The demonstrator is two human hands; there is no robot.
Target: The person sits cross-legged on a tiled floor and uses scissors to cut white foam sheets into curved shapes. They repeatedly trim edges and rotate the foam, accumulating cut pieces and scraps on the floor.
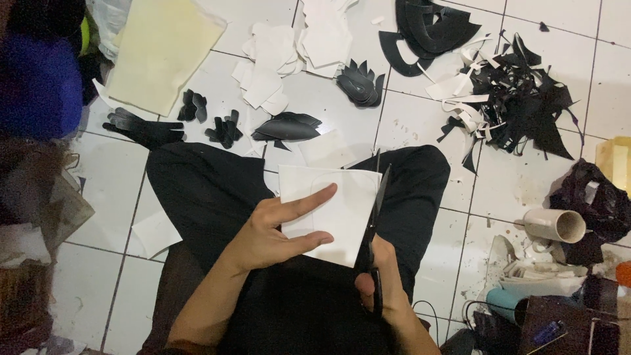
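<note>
White sheet [335, 210] between scissors [374, 230] blades

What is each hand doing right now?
Left hand: closed on the white paper sheet, thumb beneath.
Right hand: closed on the black-handled scissors, blades at the sheet's edge.

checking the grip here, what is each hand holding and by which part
The left hand holds the white sheet by its left edge, fingers on top. The right hand holds black scissors by the handles, blades at the sheet's right edge.

Black offcuts [519, 105] and white pieces [296, 46] litter the tiled floor [420, 121], a cream sheet [161, 52] beside them.
</note>
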